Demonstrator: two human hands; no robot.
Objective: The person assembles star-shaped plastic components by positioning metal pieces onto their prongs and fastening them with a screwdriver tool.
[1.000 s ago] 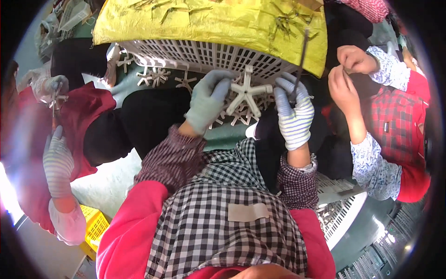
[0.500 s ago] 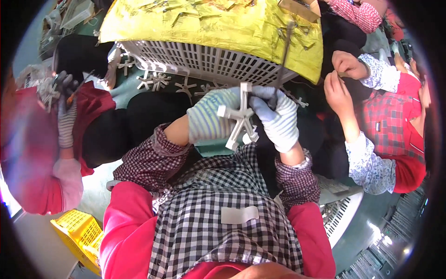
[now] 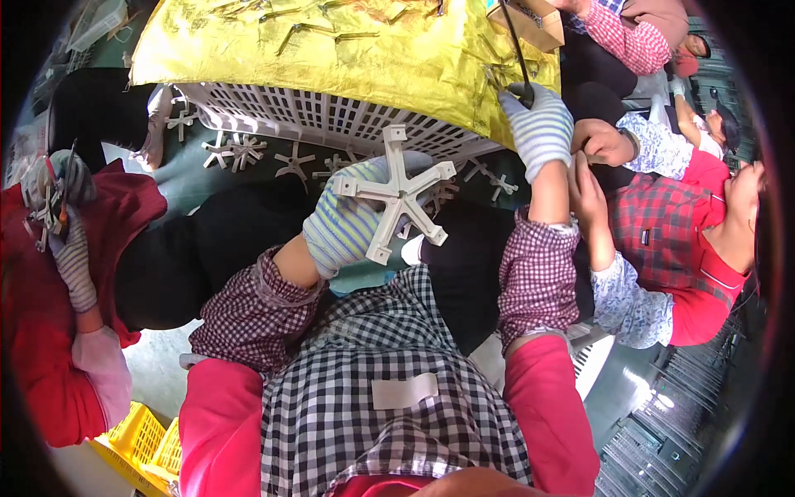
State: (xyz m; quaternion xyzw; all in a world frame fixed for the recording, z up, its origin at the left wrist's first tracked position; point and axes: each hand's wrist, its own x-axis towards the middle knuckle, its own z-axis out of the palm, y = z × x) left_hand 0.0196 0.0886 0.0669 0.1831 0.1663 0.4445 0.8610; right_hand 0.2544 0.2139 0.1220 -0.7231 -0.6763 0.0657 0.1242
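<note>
In my left hand (image 3: pixel 352 207), in a striped glove, is a pale grey five-armed star-shaped part (image 3: pixel 402 195). The fingers close behind it, mostly hidden by its arms, and its open face is turned up. My right hand (image 3: pixel 540 124), gloved the same way, is raised at the right edge of the yellow sheet (image 3: pixel 364 70). Its fingers close around the lower end of a thin dark rod (image 3: pixel 518 45). The rod slants up past the top of the picture, and the grip itself is partly hidden.
The yellow sheet covers an upturned white slotted crate (image 3: pixel 290 112), with thin metal pieces (image 3: pixel 310 31) and a cardboard box (image 3: pixel 530 25) on top. Several star parts (image 3: pixel 247 151) lie on the floor. Co-workers sit close on both sides; one's hands (image 3: pixel 600 149) are beside my right wrist.
My right hand has left the star-shaped part and moved up and right to the dark rod. My left hand has shifted slightly left, with the part turned to show its whole face.
</note>
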